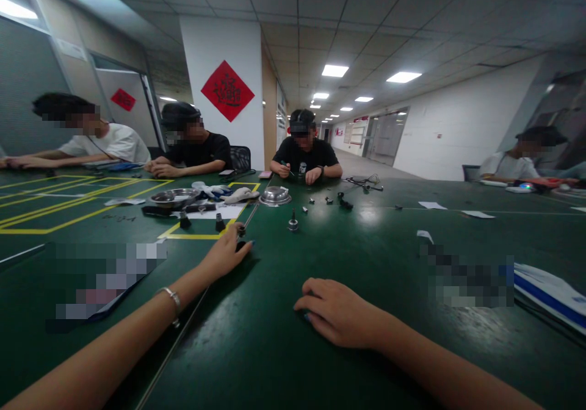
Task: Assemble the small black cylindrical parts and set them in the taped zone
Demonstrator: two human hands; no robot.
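Note:
My left hand [225, 252] reaches forward over the green table [348, 263], fingers closed round the near end of a thin metal tool [248, 218] and a small dark part under the fingertips. A bracelet [173, 300] sits on that wrist. My right hand [336, 312] rests palm down on the table nearer to me, fingers curled under; whether anything lies beneath them is hidden. A small metal cylinder part [293, 221] stands upright ahead of both hands.
Two metal bowls [274, 196] [174, 197], white gloves [238, 195], small black parts [220, 222] and scattered screws lie ahead. Yellow tape lines [82, 212] mark the left side. Papers [549, 291] lie at right. Several other people sit around the table's far edge.

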